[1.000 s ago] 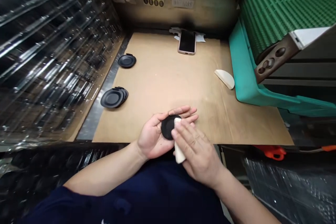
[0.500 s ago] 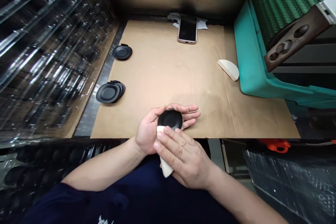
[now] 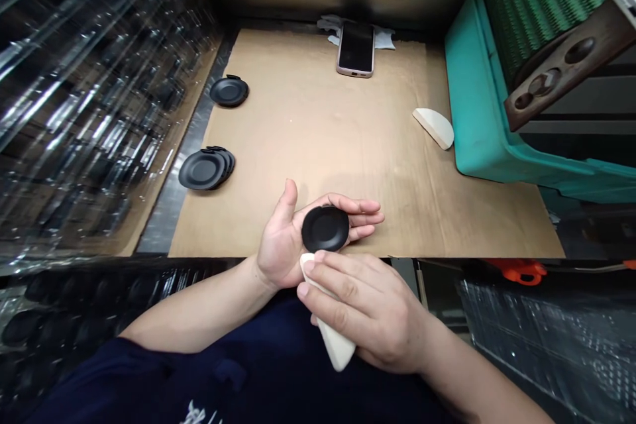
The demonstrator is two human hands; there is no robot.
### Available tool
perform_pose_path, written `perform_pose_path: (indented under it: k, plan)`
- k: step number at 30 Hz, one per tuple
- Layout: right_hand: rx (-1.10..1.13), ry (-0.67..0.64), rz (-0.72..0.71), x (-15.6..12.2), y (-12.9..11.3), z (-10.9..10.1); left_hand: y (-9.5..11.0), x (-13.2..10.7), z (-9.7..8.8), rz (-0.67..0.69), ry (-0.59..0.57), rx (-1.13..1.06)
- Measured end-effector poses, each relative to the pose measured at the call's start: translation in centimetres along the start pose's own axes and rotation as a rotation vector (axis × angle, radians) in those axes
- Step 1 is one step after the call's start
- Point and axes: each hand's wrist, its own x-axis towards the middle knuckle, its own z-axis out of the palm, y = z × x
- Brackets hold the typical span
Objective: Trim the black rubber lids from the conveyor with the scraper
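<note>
A small black round dish-like part (image 3: pixel 325 228) with a raised tab on its far edge rests on the fingers of my left hand (image 3: pixel 283 242). The palm faces up, the thumb is lifted clear and the fingertips stretch out to the right. My right hand (image 3: pixel 372 305) grips a cream-white wedge-shaped pad (image 3: pixel 335 341), perhaps a sponge, its tip near the dish's lower edge. Contact between pad and dish cannot be made out. Toward the left on the cardboard lie a single matching black dish (image 3: pixel 229 91) and an overlapping row of several black dishes (image 3: pixel 201 169).
Brown cardboard (image 3: pixel 318 139) covers the table. A phone (image 3: pixel 356 50) lies at the back on crumpled white material. Another cream half-round pad (image 3: pixel 434 128) sits near a teal bin (image 3: pixel 474 99). Clear plastic trays (image 3: pixel 114 73) stand on the left; a green ridged object (image 3: pixel 561 6) leans at right.
My left thumb has come off the dish and risen. The right hand has drawn the pad down and to the right, off the dish's face, so more of the dish shows.
</note>
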Motion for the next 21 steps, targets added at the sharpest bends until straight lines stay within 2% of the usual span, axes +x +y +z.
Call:
perform_pose_path:
  k: [3,5,7,10,13,14,18,21]
  plan:
    - [0.030,0.080,0.093,0.6,0.0,-1.0,-0.1,0.0,0.0,-0.017,-0.016,0.002]
    - [0.105,0.183,0.178,0.8,0.3,-0.9,-0.1,0.0,0.0,-0.013,-0.008,0.014]
    - [0.188,0.204,0.231,1.0,0.8,-0.3,-0.1,0.0,0.0,0.000,-0.002,0.046]
    - [0.221,0.180,0.229,1.1,1.7,0.7,-0.2,-0.1,0.0,-0.011,-0.014,0.091]
    - [0.151,0.269,0.204,1.3,2.1,1.0,-0.3,-0.2,0.0,-0.051,-0.017,0.087]
    - [0.156,0.264,0.194,1.3,2.1,0.8,-0.4,-0.2,0.0,-0.047,-0.011,0.085]
    - [0.235,0.089,0.191,1.7,1.8,0.0,-0.5,-0.2,-0.2,0.012,0.002,0.109]
    - [0.151,0.169,0.202,1.9,1.7,-0.1,-0.6,-0.2,-0.3,-0.009,-0.013,0.112]
